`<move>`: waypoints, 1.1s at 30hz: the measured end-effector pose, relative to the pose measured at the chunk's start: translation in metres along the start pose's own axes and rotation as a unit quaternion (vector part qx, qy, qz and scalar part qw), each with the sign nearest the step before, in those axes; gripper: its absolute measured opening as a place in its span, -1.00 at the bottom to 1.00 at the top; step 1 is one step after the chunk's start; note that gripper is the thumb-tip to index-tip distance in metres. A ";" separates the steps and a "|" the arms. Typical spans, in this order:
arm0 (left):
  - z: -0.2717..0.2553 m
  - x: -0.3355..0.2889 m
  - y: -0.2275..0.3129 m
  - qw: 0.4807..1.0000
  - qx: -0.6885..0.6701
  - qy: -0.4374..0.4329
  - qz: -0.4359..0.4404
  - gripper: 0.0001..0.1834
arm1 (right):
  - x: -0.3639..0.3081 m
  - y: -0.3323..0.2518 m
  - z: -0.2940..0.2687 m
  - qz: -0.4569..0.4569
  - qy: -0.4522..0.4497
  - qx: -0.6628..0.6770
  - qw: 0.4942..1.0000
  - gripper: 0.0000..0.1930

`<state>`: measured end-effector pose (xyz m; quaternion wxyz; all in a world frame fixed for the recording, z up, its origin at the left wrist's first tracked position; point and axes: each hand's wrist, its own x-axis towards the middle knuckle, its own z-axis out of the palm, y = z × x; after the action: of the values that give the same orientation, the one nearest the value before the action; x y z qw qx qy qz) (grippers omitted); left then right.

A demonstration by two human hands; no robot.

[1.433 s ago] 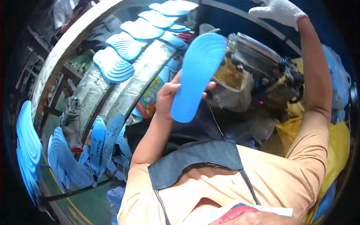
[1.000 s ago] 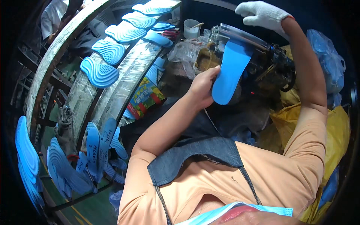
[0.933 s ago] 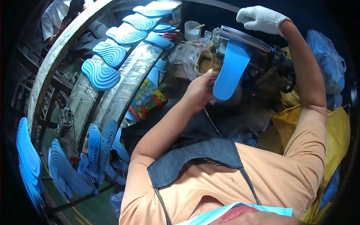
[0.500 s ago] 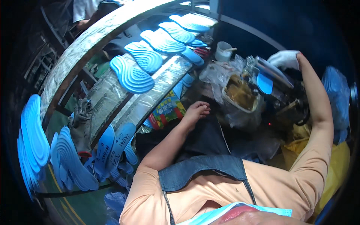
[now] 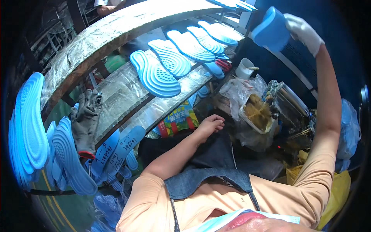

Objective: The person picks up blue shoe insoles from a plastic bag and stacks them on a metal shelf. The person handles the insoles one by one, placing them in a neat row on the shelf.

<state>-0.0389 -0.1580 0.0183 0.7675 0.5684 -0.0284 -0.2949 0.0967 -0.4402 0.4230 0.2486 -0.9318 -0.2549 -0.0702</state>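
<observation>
High at the far right, my right hand (image 5: 304,31), in a white glove, is closed on the edge of a blue insole (image 5: 271,33). My left hand (image 5: 211,124) is bare and hangs above the dark apron over my lap, its fingers curled together with nothing in them. Below the held insole stands a machine with a shiny metal roller (image 5: 293,98), well apart from it. A tub of brown, glue-like stuff (image 5: 258,112), wrapped in clear plastic, is beside the roller. Several blue insoles (image 5: 156,75) lie in a row on the bench to the left of the tub.
A raised film-covered shelf (image 5: 116,33) curves over the bench. At the left are stacked insoles (image 5: 29,131) and a grey work glove (image 5: 85,123). A white cup (image 5: 244,69) stands behind the tub. Blue plastic bags (image 5: 348,131) hang at the right; another person's arm shows at the far left.
My right hand has lifted the blue insole up and away from the roller. My left hand has hardly moved, its fingers curled a little more. The whole view has shifted slightly.
</observation>
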 end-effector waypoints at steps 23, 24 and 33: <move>-0.038 0.012 -0.005 0.998 -0.014 -0.024 0.064 -0.74 | 0.117 -0.208 0.097 -0.166 -0.090 -0.298 0.936 -0.32; -0.041 0.014 -0.007 0.997 -0.005 -0.019 0.074 -0.73 | 0.103 -0.215 0.099 -0.141 -0.108 -0.325 0.929 -0.26; -0.042 0.006 -0.005 0.979 0.118 -0.002 0.167 -0.76 | 0.015 -0.201 0.116 -0.140 -0.010 -0.244 0.960 -0.50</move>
<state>-0.0202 -0.1261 -0.0027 0.7337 0.6413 -0.1596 -0.1582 0.0079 -0.2259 0.4124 -0.0017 -0.9200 -0.3602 -0.1546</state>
